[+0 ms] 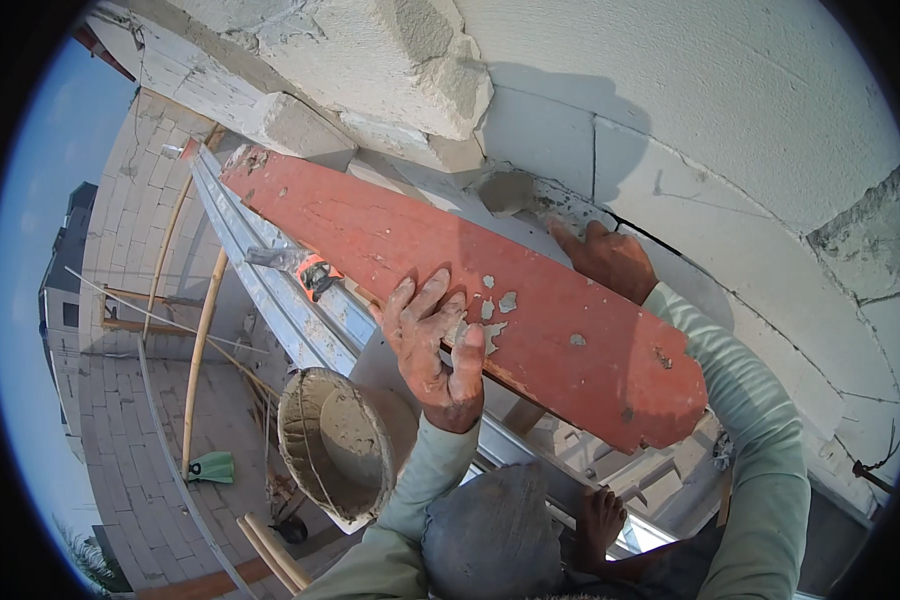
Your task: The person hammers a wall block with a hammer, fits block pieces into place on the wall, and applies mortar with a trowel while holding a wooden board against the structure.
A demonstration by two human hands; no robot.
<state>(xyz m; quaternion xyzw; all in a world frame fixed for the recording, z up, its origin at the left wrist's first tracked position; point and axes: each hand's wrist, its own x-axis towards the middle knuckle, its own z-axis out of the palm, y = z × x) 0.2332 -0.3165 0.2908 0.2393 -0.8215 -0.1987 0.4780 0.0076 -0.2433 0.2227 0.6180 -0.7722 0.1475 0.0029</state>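
Note:
A long red board (530,300) with chipped ends and dried grey specks slants across the middle. My left hand (430,345) lies over its near edge, fingers spread on the red face and thumb beside some grey patches. Beyond the board, my right hand (605,258) is at a joint low in the pale block wall (710,230). Its fingers are curled, with one reaching toward a round dab of wet grey mortar (505,192). The board hides its lower part, and what it holds cannot be made out. A mortar-smeared bucket (335,440) stands left of my left forearm.
Metal rails (270,270) run beside the board, with an orange-and-black object (317,275) on them. My grey-clothed knee (495,535) and a bare foot (600,515) are below. Wooden poles (205,350) and a green object (212,467) are lower left, by a block wall (130,420).

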